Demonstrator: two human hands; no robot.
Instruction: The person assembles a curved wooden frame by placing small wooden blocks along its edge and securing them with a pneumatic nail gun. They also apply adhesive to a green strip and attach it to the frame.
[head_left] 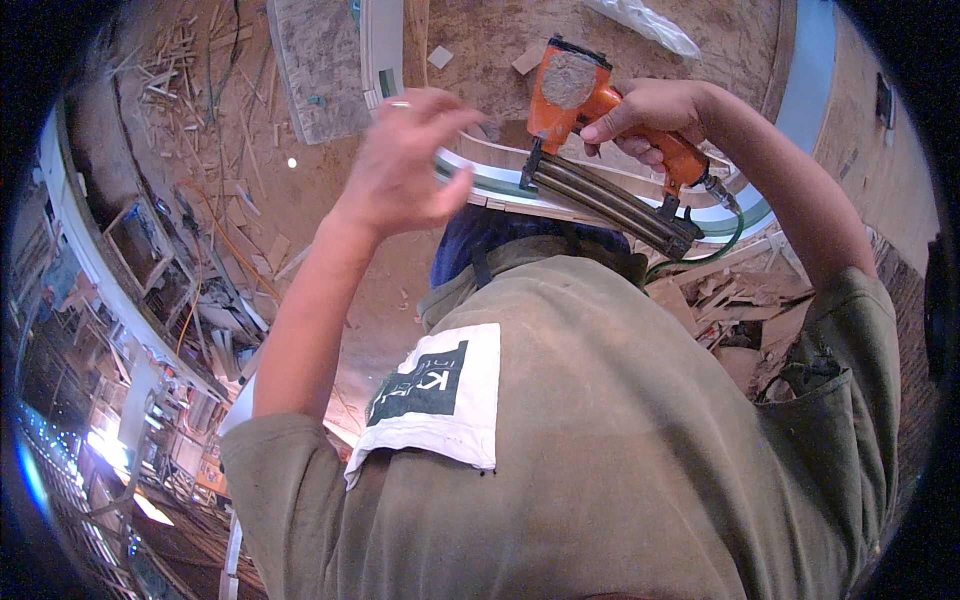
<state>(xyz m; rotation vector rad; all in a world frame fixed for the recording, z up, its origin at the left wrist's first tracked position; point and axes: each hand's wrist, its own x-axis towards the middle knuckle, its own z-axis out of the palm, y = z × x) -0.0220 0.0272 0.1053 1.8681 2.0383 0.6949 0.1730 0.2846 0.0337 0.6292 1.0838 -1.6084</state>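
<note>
An orange pneumatic nail gun (547, 112) with a dusty grey cap is in my right hand (660, 118), whose fingers wrap its handle. The gun's dark nose and long metal magazine (610, 200) rest on or just over a curved strip (490, 178), white with a green band, that runs in front of my body. I cannot tell if the nose touches it. My left hand (412, 165), a little blurred, hovers at the left part of this strip with thumb and fingers apart and nothing in them. A thin green air hose (738, 238) joins the gun's handle end.
Clear plastic wrap (650, 25) lies at the far edge. Wood offcuts (175, 75) litter the floor at far left, and broken board scraps (750, 310) pile up at right. An orange cord (225, 235) crosses the floor. A long white curved piece (110, 290) stands at left.
</note>
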